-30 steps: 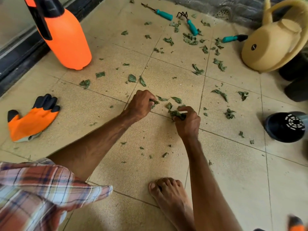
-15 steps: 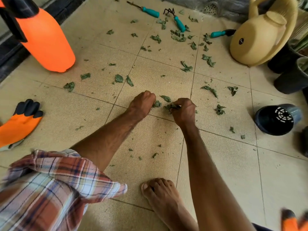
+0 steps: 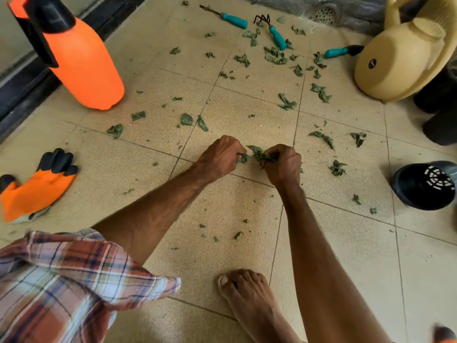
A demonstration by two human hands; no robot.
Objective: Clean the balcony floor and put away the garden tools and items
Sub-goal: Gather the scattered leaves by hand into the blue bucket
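1. Head view, nearest edge: a bare foot [image 3: 249, 295] stood on the balcony floor [image 3: 346, 268] beside a plaid sleeve [image 3: 74, 280]; only crumbs of leaf lay here
2. Centre: the left hand [image 3: 220, 158] and right hand [image 3: 284, 164] met low over the tiles, knuckles up. The right hand's fingers were curled round a bunch of leaves [image 3: 259, 154]; the left hand pinched a smaller scrap just beside it
3. Technique, as judged: pass the left scrap into the right-hand bunch and keep that grip closed, so nothing sheds. Rake neighbouring pieces together before lifting, since dry leaf probably crumbles under hard squeezing
4. Middle distance: an orange glove [image 3: 37, 189] lay at left and a black pot [image 3: 422, 185] on its side at right, with scattered leaves [image 3: 321, 92] between and beyond
5. Far edge: an orange sprayer [image 3: 81, 60], a watering can [image 3: 400, 58], a hand rake [image 3: 274, 33], a slim teal-handled tool [image 3: 230, 17] and a third teal handle [image 3: 341, 51] touching the can stood or lay amid the densest litter, none yet put away
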